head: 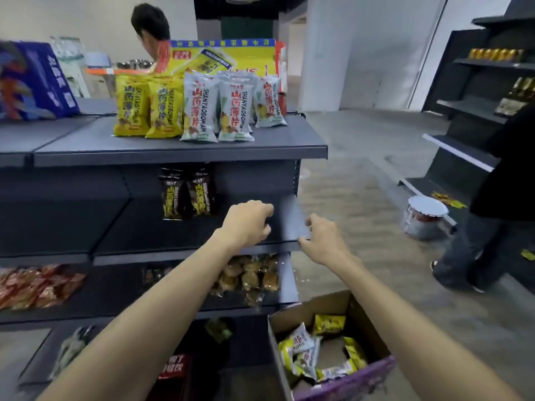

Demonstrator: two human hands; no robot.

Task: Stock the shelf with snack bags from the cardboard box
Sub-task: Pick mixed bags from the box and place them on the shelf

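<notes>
The cardboard box (314, 305) stands open on the floor at the lower right, with several yellow and white snack bags (304, 347) loose inside. Yellow bags (147, 108) and white bags (220, 108) stand upright on the top shelf (173, 146). Two dark bags (188, 195) stand at the back of the second shelf (139, 227). My left hand (249, 224) hovers over the right part of that shelf, fingers loosely curled and holding nothing. My right hand (321, 238) touches the shelf's front right corner, thumb and fingers apart, also holding nothing.
Clear-wrapped pastries (249, 276) and red packets (37, 285) lie on the third shelf. A blue carton (31, 79) sits top left. One person (150, 27) stands behind the shelf, another (498, 198) at the right by dark shelving (474, 111). A metal can (425, 215) is on the floor.
</notes>
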